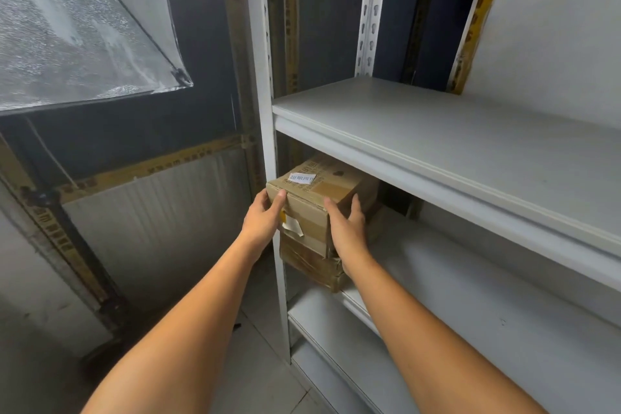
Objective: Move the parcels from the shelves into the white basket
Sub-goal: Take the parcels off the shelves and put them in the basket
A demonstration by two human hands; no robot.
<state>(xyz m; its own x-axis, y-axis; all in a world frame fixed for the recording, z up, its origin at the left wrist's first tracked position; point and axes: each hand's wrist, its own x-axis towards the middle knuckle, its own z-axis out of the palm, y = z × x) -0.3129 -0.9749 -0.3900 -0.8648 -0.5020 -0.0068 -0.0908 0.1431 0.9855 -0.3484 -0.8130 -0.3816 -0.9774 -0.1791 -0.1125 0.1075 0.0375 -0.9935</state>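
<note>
With the left hand (265,217) and right hand (347,228) clasping the top box (319,198), stacked on another box (314,264) on the middle shelf (470,279), lift it clear first, then draw it out level.

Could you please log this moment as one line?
phase: grasping | left hand + right hand: grip on top brown cardboard parcel | location: white metal shelf | basket: unseen
</note>
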